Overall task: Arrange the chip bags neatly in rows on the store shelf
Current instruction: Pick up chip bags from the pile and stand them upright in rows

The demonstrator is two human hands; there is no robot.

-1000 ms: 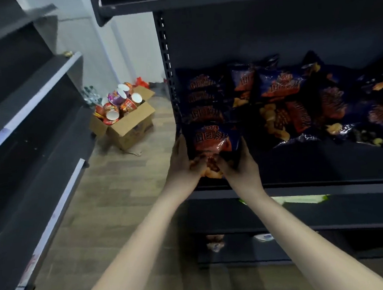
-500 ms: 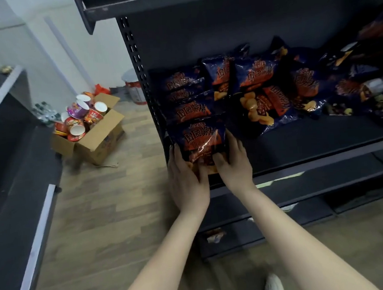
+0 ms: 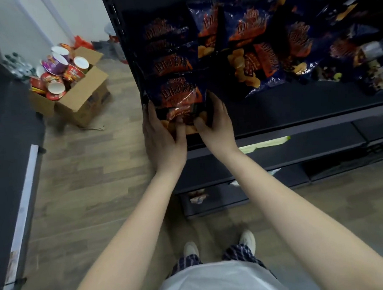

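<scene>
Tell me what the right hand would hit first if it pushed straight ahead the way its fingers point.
The right hand already grips the front chip bag at its lower right edge. Pushed deeper into the shelf, it would probably meet the loose pile of chip bags behind, though depth is hard to judge.

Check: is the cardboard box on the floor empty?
No, the cardboard box on the floor holds a pile of round snack cups that rises above its open flaps.

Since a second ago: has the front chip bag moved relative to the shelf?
No. The front chip bag sits at the left end of the shelf, by the upright post, held by the left hand and right hand. Only the camera tilted.
</scene>
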